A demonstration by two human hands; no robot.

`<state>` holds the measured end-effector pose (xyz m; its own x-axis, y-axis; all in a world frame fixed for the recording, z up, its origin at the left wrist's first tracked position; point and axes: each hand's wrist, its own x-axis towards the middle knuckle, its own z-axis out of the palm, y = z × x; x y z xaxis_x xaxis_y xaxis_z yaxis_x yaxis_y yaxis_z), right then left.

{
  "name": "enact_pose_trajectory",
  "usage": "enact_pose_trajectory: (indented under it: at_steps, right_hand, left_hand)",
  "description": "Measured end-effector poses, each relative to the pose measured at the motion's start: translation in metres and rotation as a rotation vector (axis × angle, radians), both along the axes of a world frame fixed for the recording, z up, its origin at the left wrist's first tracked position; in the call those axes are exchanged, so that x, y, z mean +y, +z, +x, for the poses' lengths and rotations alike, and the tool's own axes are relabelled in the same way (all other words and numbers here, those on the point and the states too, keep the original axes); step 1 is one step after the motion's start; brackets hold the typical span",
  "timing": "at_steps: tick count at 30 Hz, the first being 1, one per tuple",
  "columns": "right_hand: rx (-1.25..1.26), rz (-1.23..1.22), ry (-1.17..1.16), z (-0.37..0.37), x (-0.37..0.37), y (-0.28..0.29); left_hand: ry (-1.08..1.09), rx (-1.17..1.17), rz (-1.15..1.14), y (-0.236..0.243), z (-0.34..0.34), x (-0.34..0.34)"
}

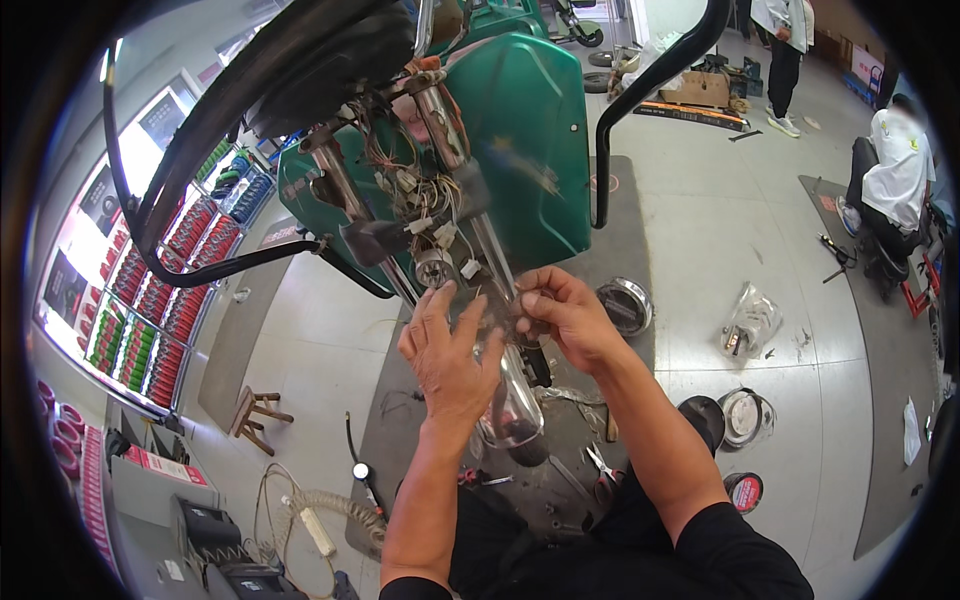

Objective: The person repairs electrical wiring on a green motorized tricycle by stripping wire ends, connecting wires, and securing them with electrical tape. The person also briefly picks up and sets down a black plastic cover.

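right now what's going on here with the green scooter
A person works on the stripped front end of a green scooter, panels off and wires hanging loose. The left hand is spread against the shiny fork tube, and the right hand pinches something small beside it. Pliers and round parts lie on the floor mat.

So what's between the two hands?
In the head view, the chrome fork tube runs down between the left hand and right hand, with thin wires at the fingertips.

A green body panel [530,150], chrome fork tube [512,400], grey floor mat [620,240], black sleeves [720,560].
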<state>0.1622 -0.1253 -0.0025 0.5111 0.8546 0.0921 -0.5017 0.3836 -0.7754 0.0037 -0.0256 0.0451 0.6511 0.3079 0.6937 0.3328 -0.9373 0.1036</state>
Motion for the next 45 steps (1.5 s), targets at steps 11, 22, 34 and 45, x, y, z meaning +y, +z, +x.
enact_pose_trajectory:
  at_steps: [11, 22, 34, 45]
  right_hand:
    - [0.103, 0.025, -0.200, 0.015, -0.009, 0.007]
    - [-0.120, 0.045, 0.042, 0.000, -0.012, 0.010]
    - [-0.268, 0.020, -0.024, -0.008, -0.004, 0.009]
    - [-0.081, 0.088, 0.139, -0.003, -0.011, 0.014]
  left_hand:
    - [-0.279, -0.145, -0.824, -0.017, 0.003, 0.033]
    - [-0.469, -0.366, -1.190, -0.005, 0.009, 0.030]
    - [-0.257, -0.456, -0.961, -0.005, 0.012, 0.040]
    - [0.094, -0.400, -0.451, 0.003, -0.008, 0.047]
